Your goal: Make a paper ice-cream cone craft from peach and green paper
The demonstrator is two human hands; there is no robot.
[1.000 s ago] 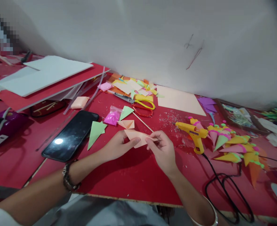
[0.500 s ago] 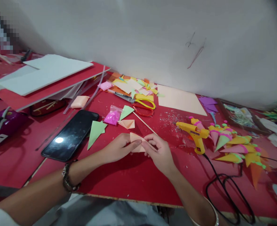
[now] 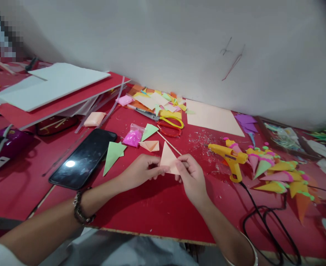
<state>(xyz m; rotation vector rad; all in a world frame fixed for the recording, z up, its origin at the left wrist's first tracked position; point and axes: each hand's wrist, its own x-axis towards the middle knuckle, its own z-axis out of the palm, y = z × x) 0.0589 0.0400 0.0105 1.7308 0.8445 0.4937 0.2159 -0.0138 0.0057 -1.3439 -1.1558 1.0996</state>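
A small peach paper triangle (image 3: 168,159) is held up over the red table between my two hands, its tip pointing away from me. My left hand (image 3: 144,170) pinches the lower left corner between thumb and fingers. At the lower right side, my right hand (image 3: 191,173) grips the paper with its thumb on top. Just beyond lie a folded peach paper piece (image 3: 151,146), a green paper triangle (image 3: 150,131) and a thin stick (image 3: 168,142). Another green paper piece (image 3: 112,157) lies left of my left hand.
A black phone (image 3: 82,159) lies to the left. Scissors (image 3: 170,122) and a pink clay packet (image 3: 133,136) are behind my hands. At right are a yellow glue gun (image 3: 230,157) with its black cord and several decorated paper cones (image 3: 279,175). Foam boards (image 3: 54,87) are stacked back left.
The peach paper has been turned, so it now shows as a triangle with its tip pointing away. My fingers have shifted from its middle toward its lower corners.
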